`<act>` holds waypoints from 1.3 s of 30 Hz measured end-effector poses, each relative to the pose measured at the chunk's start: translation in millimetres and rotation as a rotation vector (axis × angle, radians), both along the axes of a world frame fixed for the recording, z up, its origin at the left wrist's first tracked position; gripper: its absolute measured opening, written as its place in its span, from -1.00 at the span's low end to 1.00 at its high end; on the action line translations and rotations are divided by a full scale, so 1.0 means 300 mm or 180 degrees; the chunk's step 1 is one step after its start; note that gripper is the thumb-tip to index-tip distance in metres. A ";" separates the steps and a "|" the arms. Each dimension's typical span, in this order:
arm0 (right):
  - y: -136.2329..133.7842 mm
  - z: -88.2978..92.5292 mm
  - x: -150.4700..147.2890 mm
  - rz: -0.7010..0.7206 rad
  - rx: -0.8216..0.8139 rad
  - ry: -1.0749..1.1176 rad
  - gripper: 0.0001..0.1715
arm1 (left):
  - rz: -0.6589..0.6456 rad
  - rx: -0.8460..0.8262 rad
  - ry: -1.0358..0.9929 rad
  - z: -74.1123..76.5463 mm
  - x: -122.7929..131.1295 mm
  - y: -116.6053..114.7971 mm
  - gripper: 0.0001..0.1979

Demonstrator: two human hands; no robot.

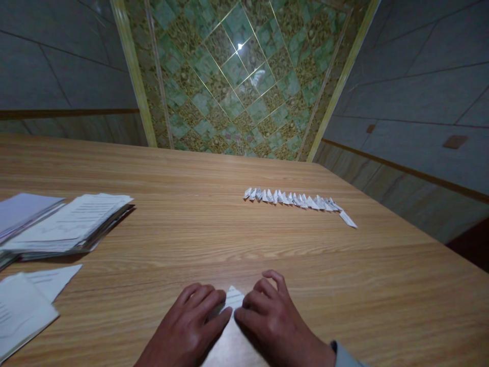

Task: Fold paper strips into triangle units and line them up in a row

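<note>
A small folded piece of printed paper [234, 295] lies on the table near its front edge, its pointed tip facing away from me. My left hand [193, 316] grips its left side, thumb and fingers pressed at the paper. From the right, my right hand [269, 313] holds the other side, with its thumb at the near edge and one finger raised. The fingers cover much of the paper's two sides. Farther off to the right, a row of folded paper pieces [292, 199] stretches across the table, with one flatter strip [348, 219] at its right end.
On the left lies a stack of printed papers [72, 221] beside a pale purple sheaf [26, 211]. Nearer me are loose cut sheets [28, 311]. The wooden table [183, 219] reaches toward a green tiled surface [244, 81], with grey walls [416, 66] at the sides.
</note>
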State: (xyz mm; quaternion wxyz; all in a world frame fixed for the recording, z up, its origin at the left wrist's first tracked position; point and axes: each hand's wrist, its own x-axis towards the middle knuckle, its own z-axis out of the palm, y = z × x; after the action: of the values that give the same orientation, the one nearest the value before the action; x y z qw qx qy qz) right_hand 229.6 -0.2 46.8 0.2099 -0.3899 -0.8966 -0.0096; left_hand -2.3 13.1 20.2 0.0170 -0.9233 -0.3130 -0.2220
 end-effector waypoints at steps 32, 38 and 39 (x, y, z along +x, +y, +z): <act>-0.006 0.020 -0.033 0.0152 0.0329 0.0933 -0.71 | -0.0214 -0.0399 -0.1038 0.069 0.034 -0.010 -0.89; 0.000 0.032 -0.021 0.0121 -0.0290 0.1280 -0.55 | -0.0134 -0.1476 -0.1527 0.081 0.016 0.014 -0.82; -0.001 0.034 -0.018 0.0095 -0.0404 0.1309 -0.55 | -0.0098 -0.1708 -0.1566 0.085 0.015 0.016 -0.79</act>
State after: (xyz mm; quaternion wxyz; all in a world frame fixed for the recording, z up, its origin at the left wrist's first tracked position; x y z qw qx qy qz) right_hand 224.2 -0.6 57.1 0.3635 -0.3828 -0.8393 0.1297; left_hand 2.1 18.0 45.7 -0.3051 -0.8184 -0.3409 -0.3477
